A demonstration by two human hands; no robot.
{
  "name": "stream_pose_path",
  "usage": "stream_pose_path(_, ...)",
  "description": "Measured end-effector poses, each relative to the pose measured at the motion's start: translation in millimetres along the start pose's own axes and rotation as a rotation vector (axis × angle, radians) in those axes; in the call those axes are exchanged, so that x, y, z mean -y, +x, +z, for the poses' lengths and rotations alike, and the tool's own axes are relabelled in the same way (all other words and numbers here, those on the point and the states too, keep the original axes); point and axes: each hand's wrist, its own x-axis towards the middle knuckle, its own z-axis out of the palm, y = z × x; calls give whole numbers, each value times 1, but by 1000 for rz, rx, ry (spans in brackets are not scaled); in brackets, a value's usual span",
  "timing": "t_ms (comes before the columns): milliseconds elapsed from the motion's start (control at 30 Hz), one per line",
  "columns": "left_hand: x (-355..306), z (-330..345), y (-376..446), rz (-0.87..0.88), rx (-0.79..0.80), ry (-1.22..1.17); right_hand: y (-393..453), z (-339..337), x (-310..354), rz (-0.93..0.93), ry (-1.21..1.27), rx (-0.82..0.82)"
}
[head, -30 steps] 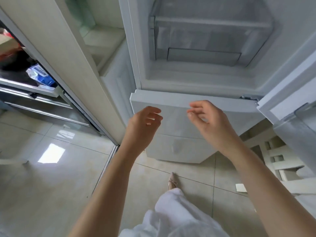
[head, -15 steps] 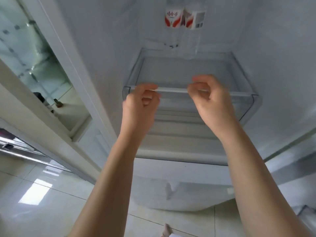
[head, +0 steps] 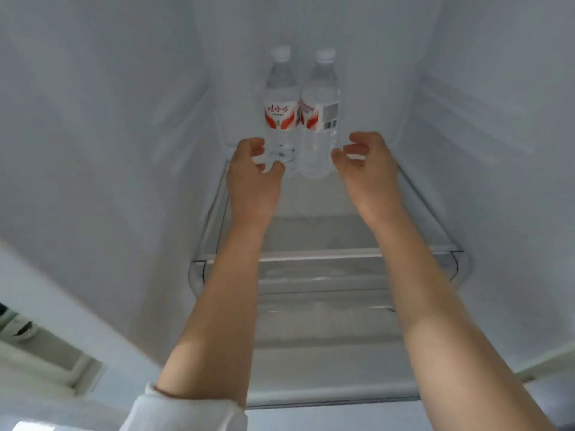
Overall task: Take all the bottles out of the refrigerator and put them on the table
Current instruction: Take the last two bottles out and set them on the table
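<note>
Clear plastic bottles, left bottle point(head: 280, 101) and right bottle point(head: 320, 104), are not yet gripped, being flanked on the shelf point(head: 311, 255) by the curled, empty left hand point(head: 253, 172) and right hand point(head: 367, 163); both remain to be moved.

The left bottle point(head: 280, 101) has its foot hidden behind the left hand point(head: 253, 175); contact there cannot be told. The right bottle point(head: 320, 113) has small label print too blurred to read. Below the bottles, the white sleeve point(head: 183, 412) is cut by the bottom edge.
</note>
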Motion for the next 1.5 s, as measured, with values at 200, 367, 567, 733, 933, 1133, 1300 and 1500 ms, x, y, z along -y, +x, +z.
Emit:
stream_pose_path(200,12,35,55,-109,42,-41,55,27,-13,78,-13,-7)
stream_pose_path(367,19,56,79,-120,101,-84,81,44,-26,113,16,88)
stream_pose_path(567,28,70,90,-134,128,-113,96,61,-41,43,9,127)
stream_pose_path(733,32,73,93,-125,87,-102,101,69,-46,24,39,100)
stream_pose_path(933,35,66,87,-116,7,-79,95,69,-47,32,59,55)
stream_pose_path(1133,37,51,64,-121,-40,-96,60,49,-49,35,132,-53)
stream_pose_path(1300,29,38,23,-98,-53,-77,17,24,-42,64,179,-105)
stream_pose_path(1500,6,16,-40,-130,-66,-117,-43,-16,-27,43,215,-145)
